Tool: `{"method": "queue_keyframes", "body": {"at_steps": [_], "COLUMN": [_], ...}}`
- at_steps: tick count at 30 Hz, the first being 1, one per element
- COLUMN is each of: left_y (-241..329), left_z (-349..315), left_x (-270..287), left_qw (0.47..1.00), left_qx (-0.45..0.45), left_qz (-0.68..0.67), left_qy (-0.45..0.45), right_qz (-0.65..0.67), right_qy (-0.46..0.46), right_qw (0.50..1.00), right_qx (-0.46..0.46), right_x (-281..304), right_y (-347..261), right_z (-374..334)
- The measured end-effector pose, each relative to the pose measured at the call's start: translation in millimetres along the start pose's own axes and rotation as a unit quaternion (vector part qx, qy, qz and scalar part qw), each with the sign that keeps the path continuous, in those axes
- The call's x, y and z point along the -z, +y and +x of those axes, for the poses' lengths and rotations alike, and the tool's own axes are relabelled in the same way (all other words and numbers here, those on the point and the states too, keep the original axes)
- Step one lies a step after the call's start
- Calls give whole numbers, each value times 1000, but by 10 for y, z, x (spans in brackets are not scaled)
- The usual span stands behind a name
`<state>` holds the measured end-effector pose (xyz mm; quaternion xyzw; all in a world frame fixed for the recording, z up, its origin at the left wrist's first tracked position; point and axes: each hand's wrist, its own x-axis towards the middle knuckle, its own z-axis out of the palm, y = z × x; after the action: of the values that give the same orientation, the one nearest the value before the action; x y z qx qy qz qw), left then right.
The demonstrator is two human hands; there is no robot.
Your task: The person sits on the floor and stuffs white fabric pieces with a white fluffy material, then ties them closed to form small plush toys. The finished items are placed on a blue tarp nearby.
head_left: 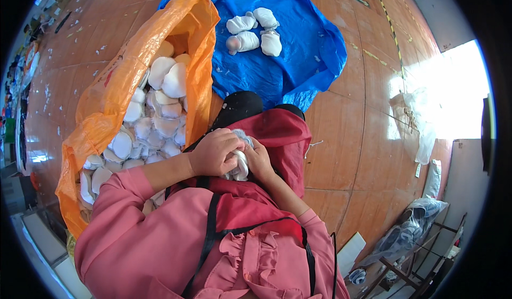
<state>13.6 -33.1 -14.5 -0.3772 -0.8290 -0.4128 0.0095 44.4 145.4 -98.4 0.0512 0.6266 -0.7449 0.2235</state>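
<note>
Over my lap, both hands are closed around a bundle of soft white pads or cloth [240, 170], with a greyish part showing at its top. My left hand [215, 152] wraps it from the left, fingers curled with the back of the hand upward. From the right, my right hand [258, 160] presses against it, its thumb near the left fingers. What lies under the fingers is hidden. At my left stands an open orange woven bag [200, 86] full of loose, rounded white and cream pads [160, 126].
Ahead of my knees a blue plastic sheet [314, 48] lies on the brown tiled floor [341, 155]. On it are several white wrapped bundles [271, 43] set close together. Clear plastic bags [408, 227] and a metal frame [410, 275] stand at the lower right.
</note>
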Motion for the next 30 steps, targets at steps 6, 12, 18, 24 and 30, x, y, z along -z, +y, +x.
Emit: {"method": "queue_keyframes", "body": {"at_steps": [6,12,18,24,30], "left_y": [116,113,182,215,153], "left_z": [177,250,385,263,208], "left_x": [-128,-252,-366,-384,-378], "left_qw": [988,979,976,979,976], "left_qx": [76,58,124,68,4], "left_qz": [115,141,90,78,83], "left_qy": [-67,-139,-156,-175,-204], "right_qz": [53,152,-142,-338,-355], "right_qy": [-2,31,23,-1,-45], "right_qw": [999,986,982,921,902], "right_qx": [11,-66,119,193,242], "right_x": [65,95,199,230,282], "right_y": [64,-152,-100,-67,-60], "right_z": [-14,-68,-119,-155,-141]}}
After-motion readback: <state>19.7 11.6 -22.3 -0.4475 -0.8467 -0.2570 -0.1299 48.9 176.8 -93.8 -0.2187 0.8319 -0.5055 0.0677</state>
